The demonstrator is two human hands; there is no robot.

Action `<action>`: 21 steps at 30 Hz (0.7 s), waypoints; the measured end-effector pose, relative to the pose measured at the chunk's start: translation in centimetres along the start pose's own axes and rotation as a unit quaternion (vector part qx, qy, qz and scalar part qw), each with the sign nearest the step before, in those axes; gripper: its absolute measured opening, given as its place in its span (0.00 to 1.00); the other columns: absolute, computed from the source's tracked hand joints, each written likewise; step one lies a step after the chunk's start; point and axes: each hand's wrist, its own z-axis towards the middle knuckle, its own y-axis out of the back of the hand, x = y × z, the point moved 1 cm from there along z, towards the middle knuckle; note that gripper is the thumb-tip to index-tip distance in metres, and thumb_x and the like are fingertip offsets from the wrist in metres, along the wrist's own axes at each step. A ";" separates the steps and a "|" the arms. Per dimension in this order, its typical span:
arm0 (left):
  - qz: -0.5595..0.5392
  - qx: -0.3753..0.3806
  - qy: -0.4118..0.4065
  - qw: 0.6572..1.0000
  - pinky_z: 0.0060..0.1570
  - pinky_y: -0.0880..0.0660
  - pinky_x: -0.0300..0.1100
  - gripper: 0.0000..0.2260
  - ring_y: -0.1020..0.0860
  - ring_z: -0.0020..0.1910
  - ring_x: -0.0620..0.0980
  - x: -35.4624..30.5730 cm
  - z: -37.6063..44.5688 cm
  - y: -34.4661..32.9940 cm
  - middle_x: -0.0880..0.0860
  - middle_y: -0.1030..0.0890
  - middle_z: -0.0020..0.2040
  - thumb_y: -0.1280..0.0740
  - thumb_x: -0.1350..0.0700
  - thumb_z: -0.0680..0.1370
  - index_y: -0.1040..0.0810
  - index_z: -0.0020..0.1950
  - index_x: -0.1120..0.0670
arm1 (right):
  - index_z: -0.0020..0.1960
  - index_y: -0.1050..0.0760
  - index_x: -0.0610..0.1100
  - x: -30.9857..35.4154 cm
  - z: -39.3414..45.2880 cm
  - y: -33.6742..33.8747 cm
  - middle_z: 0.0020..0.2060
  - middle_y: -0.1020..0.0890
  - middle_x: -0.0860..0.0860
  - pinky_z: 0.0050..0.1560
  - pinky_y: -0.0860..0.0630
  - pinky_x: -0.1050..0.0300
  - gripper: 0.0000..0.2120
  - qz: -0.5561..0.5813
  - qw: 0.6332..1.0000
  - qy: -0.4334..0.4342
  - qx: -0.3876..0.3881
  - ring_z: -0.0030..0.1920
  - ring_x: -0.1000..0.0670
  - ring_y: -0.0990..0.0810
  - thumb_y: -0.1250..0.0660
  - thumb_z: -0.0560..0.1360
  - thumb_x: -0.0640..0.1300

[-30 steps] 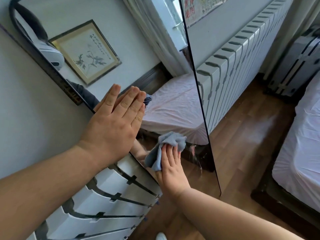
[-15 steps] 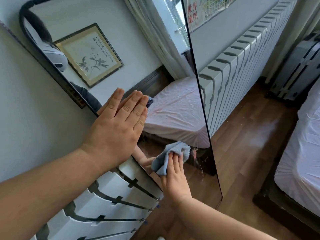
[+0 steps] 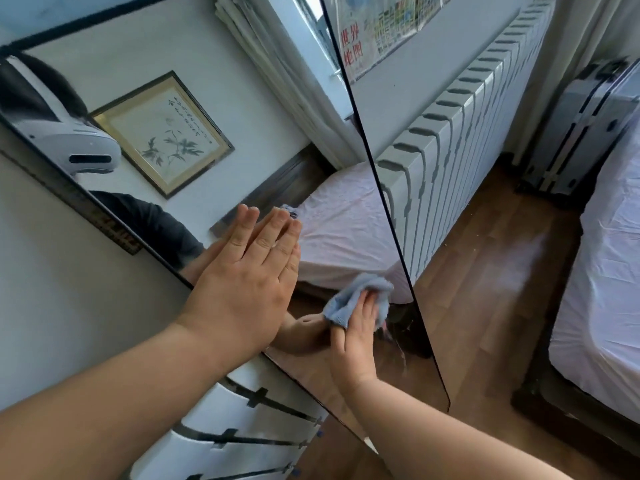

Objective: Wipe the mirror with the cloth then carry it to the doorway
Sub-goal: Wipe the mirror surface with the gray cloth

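A tall black-framed mirror [image 3: 242,109] leans against the white radiator, its foot on the wooden floor. My left hand [image 3: 246,285] lies flat on the glass near the mirror's left edge, fingers straight and together. Lower down, my right hand [image 3: 356,337] presses a crumpled light blue cloth [image 3: 349,299] against the glass close to the right edge. The glass reflects a framed plant picture, a bed and my headset.
A white radiator [image 3: 460,161] runs along the wall behind the mirror. A bed with a white sheet [image 3: 602,299] fills the right side. A grey suitcase [image 3: 585,129] stands in the far corner. Wooden floor [image 3: 495,282] lies between radiator and bed.
My right hand with the cloth has slid toward the mirror's right edge. The view has tilted, showing more of the mirror's top. My left hand stays pressed on the glass.
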 end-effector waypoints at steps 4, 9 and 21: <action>0.000 0.036 -0.056 0.998 0.79 0.72 0.74 0.35 0.64 0.86 0.74 -1.3 0.8 -0.7 0.71 0.59 0.87 0.70 0.56 0.80 0.55 0.87 0.65 | 0.81 0.69 0.59 -0.1 0.6 0.6 0.86 0.64 0.51 0.85 0.59 0.36 0.36 0.011 0.999 -0.041 0.010 0.85 0.48 0.69 0.53 0.80 0.61; -0.027 -0.060 -0.062 0.996 0.85 0.59 0.73 0.30 0.47 0.87 0.72 -1.0 1.0 -2.4 0.70 0.40 0.86 0.51 0.53 0.83 0.35 0.83 0.66 | 0.84 0.69 0.57 8.3 4.7 3.4 0.86 0.67 0.50 0.83 0.69 0.43 0.35 -0.081 0.985 0.154 -0.001 0.84 0.47 0.73 0.54 0.84 0.58; -0.015 -0.080 -0.059 0.995 0.85 0.57 0.74 0.31 0.48 0.88 0.72 -1.1 0.8 -2.4 0.70 0.41 0.86 0.45 0.54 0.81 0.35 0.83 0.67 | 0.87 0.57 0.50 -2.7 4.2 2.1 0.88 0.52 0.46 0.86 0.55 0.41 0.37 0.015 0.994 -0.103 -0.027 0.87 0.43 0.58 0.46 0.83 0.53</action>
